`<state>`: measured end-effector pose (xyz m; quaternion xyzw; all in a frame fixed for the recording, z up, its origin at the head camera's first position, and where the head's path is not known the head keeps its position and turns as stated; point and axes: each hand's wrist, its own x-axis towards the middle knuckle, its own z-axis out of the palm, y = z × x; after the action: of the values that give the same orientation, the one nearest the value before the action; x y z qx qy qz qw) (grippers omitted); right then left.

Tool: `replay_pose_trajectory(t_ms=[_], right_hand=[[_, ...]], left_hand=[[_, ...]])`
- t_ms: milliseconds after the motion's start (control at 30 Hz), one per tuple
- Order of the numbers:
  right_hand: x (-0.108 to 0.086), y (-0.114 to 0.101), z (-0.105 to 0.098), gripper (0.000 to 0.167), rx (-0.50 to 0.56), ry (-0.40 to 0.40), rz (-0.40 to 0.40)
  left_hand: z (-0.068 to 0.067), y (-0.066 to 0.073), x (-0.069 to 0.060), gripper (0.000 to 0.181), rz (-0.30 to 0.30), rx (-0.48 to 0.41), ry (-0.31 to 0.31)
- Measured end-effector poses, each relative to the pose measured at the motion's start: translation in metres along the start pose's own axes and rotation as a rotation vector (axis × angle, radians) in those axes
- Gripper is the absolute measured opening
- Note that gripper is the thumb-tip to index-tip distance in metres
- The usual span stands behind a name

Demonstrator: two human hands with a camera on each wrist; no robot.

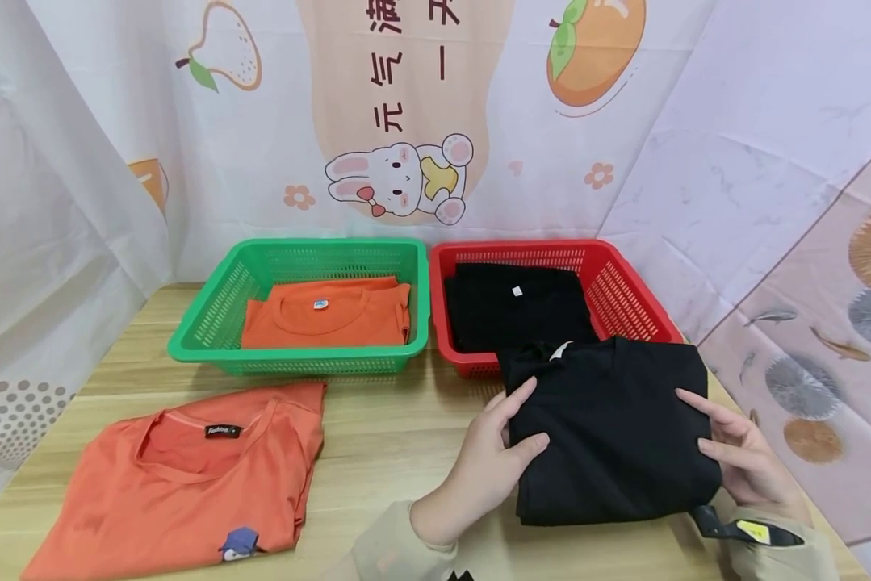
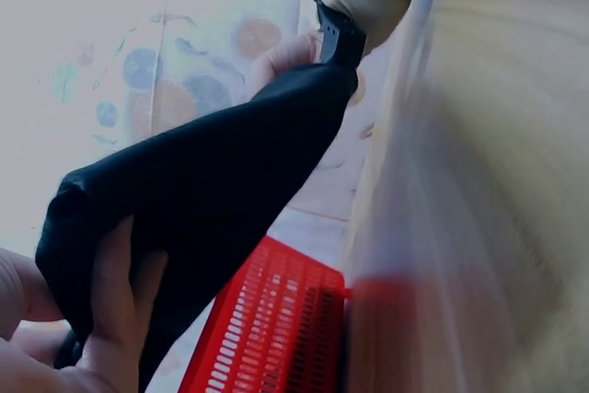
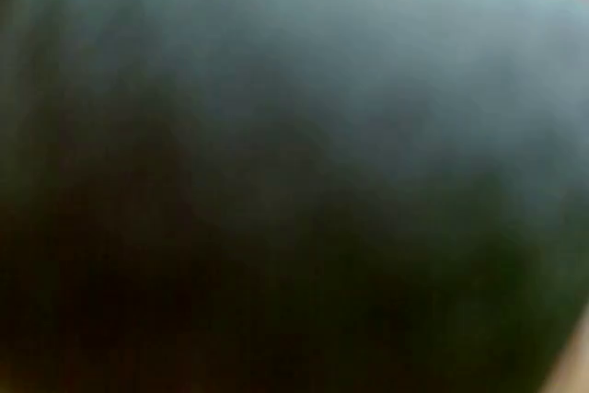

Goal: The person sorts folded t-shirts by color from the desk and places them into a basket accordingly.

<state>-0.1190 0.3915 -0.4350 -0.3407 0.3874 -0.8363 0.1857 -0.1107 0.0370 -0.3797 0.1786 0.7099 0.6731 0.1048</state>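
Observation:
Both hands hold a folded black T-shirt (image 1: 617, 436) up off the table, in front of the red basket. My left hand (image 1: 489, 456) grips its left edge, the thumb on the front face and other fingers partly behind. At the opposite edge, my right hand (image 1: 743, 452) holds it the same way. In the left wrist view, the black T-shirt (image 2: 212, 172) slants between the left hand's fingers (image 2: 115, 296) and the far wrist. Dark blurred cloth (image 3: 276, 181) fills nearly all of the right wrist view, hiding the right hand's grip.
The red basket (image 1: 627, 303) contains another folded black shirt (image 1: 518, 311). Beside it, a green basket (image 1: 210, 351) contains a folded orange shirt (image 1: 326, 323). An orange T-shirt (image 1: 188, 492) lies folded on the table (image 1: 391, 436) at left. A printed curtain (image 1: 246, 161) hangs behind.

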Motion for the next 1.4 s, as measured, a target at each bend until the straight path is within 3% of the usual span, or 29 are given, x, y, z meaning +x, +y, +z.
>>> replay_pose_trajectory(t_ms=[200, 400, 633, 867, 1400], right_hand=[[0.009, -0.005, -0.001, 0.070, -0.053, -0.041, -0.038], [0.022, -0.013, 0.002, 0.072, -0.070, -0.053, -0.021], [0.039, -0.019, 0.008, 0.071, -0.108, 0.040, -0.006], [0.059, -0.025, 0.011, 0.068, -0.119, 0.092, 0.019], [0.103, -0.043, 0.018, 0.065, -0.155, 0.213, 0.082]], left_hand=[[-0.006, 0.002, 0.009, 0.061, 0.011, -0.071, -0.002], [-0.013, 0.006, 0.016, 0.061, 0.042, -0.034, 0.014], [-0.025, 0.013, 0.023, 0.060, 0.036, -0.060, 0.018], [-0.037, 0.024, 0.032, 0.060, 0.073, -0.085, 0.012], [-0.053, 0.038, 0.054, 0.041, -0.009, -0.066, 0.179]])
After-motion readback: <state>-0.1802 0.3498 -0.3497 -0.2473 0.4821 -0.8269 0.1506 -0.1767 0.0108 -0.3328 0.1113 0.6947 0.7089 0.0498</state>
